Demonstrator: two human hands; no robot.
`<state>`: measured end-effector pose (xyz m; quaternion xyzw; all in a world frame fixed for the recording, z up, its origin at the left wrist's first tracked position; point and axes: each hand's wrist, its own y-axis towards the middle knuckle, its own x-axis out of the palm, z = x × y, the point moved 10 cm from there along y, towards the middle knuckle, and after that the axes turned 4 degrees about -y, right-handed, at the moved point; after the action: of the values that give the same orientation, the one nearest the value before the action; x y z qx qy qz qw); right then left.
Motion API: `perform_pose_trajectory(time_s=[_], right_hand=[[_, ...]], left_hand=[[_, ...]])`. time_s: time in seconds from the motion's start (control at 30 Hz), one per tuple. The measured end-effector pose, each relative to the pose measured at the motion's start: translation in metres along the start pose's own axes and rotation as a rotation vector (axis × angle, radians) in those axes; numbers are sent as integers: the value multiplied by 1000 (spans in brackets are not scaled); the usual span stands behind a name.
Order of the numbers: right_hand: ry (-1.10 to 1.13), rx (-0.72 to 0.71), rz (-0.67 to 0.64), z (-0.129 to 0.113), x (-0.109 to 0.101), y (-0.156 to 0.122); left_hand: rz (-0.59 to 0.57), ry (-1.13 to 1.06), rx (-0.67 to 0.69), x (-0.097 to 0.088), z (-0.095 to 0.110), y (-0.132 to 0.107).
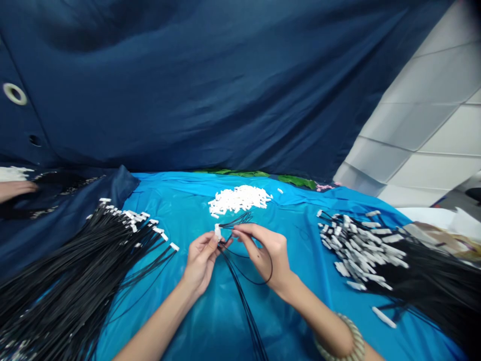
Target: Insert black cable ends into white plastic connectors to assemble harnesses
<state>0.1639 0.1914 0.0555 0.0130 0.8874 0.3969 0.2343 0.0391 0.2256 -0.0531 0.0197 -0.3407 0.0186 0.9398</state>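
My left hand pinches a small white plastic connector at the end of thin black wires. My right hand grips those same wires just beside the connector, and a loop of them hangs below it. Straight ahead, beyond both hands, lies a heap of loose white connectors. To my left spreads a large bundle of black wires with white connectors on their ends. A second wired bundle with white connectors lies to my right.
A shiny blue plastic sheet covers the table. A co-worker's hand rests at the far left on dark blue cloth. A single white connector lies at lower right. Dark blue fabric hangs behind, beside pale tiled panels.
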Motion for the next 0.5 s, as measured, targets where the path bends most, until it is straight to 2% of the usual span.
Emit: perform_pose_trajectory(time_s=[0.1,0.27,0.5], right_hand=[[-30,-33,10,-1,0,-2],[55,61,74,6,-4,-2],[135,168,66,11,-2,-1]], left_hand=[[2,-6,0,0,0,0],[-2,-2,-1,0,0,-1],[-19,7,5,3,1,-1]])
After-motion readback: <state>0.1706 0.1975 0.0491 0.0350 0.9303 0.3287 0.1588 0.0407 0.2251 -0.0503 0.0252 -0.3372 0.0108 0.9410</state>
